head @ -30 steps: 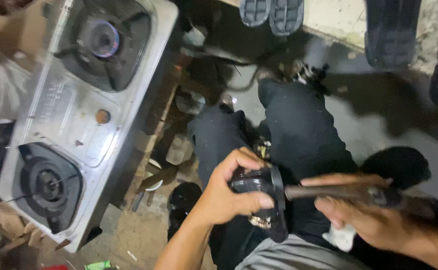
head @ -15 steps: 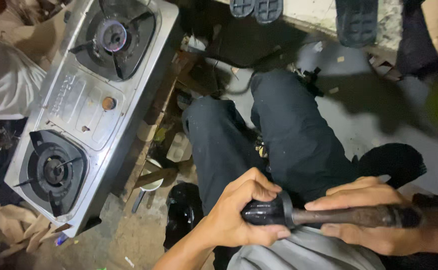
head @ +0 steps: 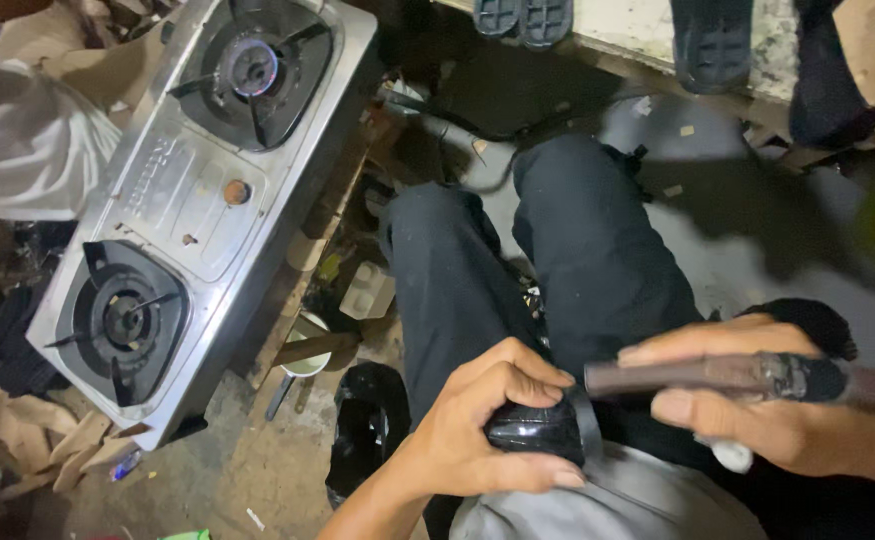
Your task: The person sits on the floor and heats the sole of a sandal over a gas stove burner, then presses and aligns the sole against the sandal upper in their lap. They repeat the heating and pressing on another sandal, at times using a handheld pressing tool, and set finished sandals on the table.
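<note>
Left hand (head: 477, 430) grip clasping black fitting (head: 537, 428) | right hand (head: 757, 405) grip clasping brown hose (head: 697, 375)

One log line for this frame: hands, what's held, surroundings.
left hand: grips black round part | right hand: holds dark rod | over lap | two-burner stove to the left

Dim light down here, and the brightest thing is the two-burner gas stove (head: 197, 210), steel top catching a glare, set at a slant on the left. Each burner sits in a dark recessed well, a small round knob between them. Beside its lower edge, wooden scraps (head: 312, 350) and a pale bowl (head: 302, 345) lie on the dusty floor (head: 257, 470). A black bag (head: 367, 425) slumps close by. Along the top runs a pale ledge (head: 637, 25) with dark sandals (head: 517, 18) resting on it. White cloth (head: 17, 150) bulges at the far left edge.
</note>
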